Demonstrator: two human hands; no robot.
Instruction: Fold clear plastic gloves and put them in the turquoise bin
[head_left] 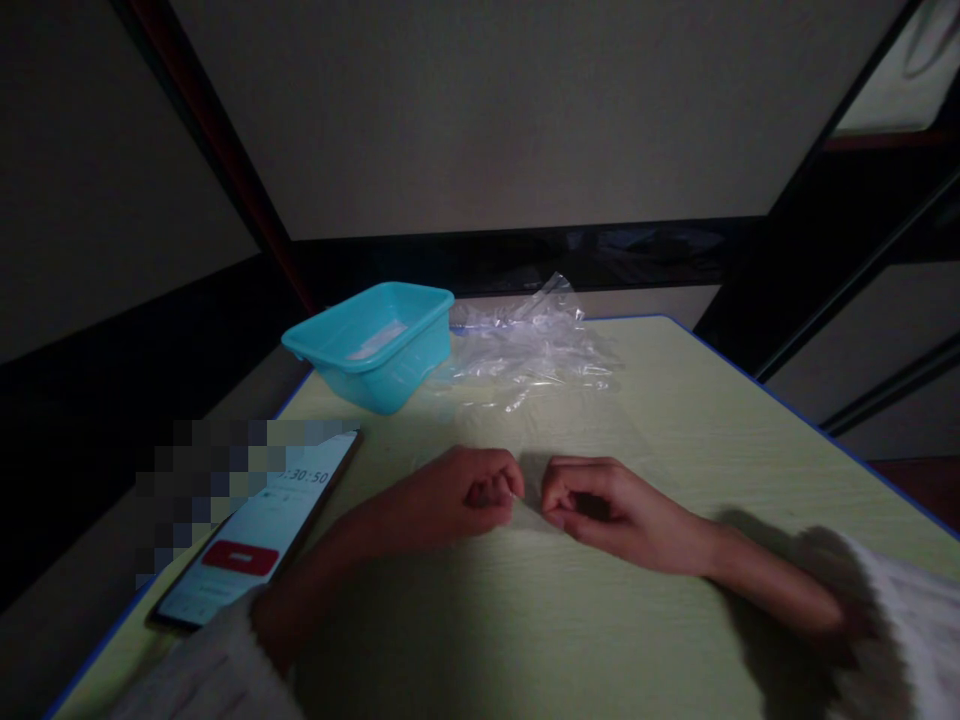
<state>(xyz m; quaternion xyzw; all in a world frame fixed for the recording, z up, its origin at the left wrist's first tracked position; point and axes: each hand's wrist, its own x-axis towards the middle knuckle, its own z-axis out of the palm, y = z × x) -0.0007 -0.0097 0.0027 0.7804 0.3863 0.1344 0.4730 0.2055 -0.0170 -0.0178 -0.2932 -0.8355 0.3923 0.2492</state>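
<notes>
My left hand (465, 495) and my right hand (600, 505) rest close together on the pale green table (675, 420), fingers curled in a pinch. Between them lies a thin clear piece of plastic film (534, 505), barely visible, and both hands seem to pinch its edges. A heap of clear plastic bags (529, 345) lies farther back on the table. A turquoise plastic tub (375, 345) stands to the left of the heap, with something pale inside it.
A phone (259, 530) lies at the table's left edge, its screen lit with a timer and a red button. A wall and dark frame bars stand behind the table. The room is dim.
</notes>
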